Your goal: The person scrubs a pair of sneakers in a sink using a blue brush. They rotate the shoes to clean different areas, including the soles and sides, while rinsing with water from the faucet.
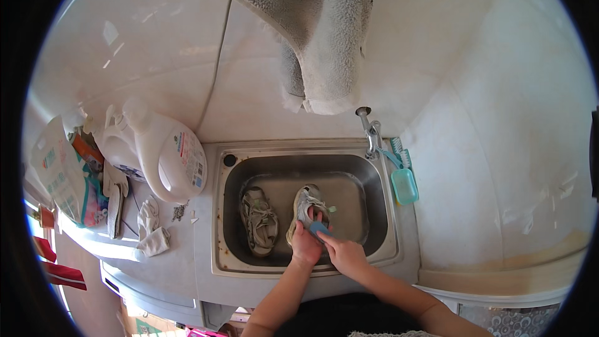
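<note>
Before me a stainless steel sink (217, 224) holds shallow water. My left hand (306, 245) grips a light lace-up shoe (302, 206) near its heel, with fingers reaching inside the opening. A blue brush or scrubber (320, 229) is in my right hand (345, 253), against the heel end of that shoe; its working side is hidden. The second shoe (260, 222), dirty-looking and laced, lies to the left in the basin, its toe pointing away from me.
A chrome faucet (372, 138) rises at the back right, beside a teal soap dish (405, 186) and a brush (398, 150). Large white detergent bottles (173, 159), a bag (65, 173) and a white cloth (152, 229) occupy the left counter. A grey towel (323, 32) hangs above.
</note>
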`<state>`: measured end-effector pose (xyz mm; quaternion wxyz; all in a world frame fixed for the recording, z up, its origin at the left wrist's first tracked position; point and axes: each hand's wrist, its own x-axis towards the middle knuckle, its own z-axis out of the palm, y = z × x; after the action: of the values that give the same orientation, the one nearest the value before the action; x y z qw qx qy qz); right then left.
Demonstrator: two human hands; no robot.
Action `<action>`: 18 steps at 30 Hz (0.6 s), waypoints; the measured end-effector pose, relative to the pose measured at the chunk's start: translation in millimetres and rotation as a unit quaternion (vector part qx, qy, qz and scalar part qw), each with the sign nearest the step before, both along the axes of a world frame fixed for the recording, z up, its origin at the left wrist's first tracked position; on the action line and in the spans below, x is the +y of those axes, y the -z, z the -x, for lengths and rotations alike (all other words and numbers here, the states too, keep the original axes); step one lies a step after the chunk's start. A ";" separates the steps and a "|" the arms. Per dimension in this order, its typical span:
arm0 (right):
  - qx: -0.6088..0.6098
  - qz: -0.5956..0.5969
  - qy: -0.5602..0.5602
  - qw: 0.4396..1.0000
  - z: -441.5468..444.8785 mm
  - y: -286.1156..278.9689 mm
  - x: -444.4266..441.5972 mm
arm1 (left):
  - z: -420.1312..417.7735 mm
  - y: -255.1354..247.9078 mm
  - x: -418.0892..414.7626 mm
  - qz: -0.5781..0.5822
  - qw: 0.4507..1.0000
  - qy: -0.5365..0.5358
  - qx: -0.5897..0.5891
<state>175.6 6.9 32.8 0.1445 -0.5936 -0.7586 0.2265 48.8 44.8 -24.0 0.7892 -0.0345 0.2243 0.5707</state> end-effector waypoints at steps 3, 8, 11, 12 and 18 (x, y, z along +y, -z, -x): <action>-0.017 0.035 -0.009 0.999 -4.4 -14.3 -14.3 | 1.0 -2.9 1.9 -0.022 0.999 -0.024 0.034; 0.013 0.004 0.042 0.999 11.4 -4.9 12.7 | -4.1 18.9 -4.7 -0.040 0.999 0.032 -0.015; -0.012 0.004 0.047 0.999 14.1 -0.7 13.8 | 0.3 18.9 -3.3 -0.022 0.999 0.026 -0.013; -0.015 0.010 0.041 0.999 7.6 -3.4 4.1 | -0.6 4.4 -2.6 -0.031 0.999 -0.005 0.016; -0.006 0.013 0.031 0.999 -1.3 -5.8 0.7 | 0.3 10.5 -1.2 -0.049 0.998 0.019 0.020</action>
<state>176.9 7.6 38.6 0.1390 -0.6198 -0.7380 0.2279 48.5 43.7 -34.5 0.7959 0.0195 0.2122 0.5667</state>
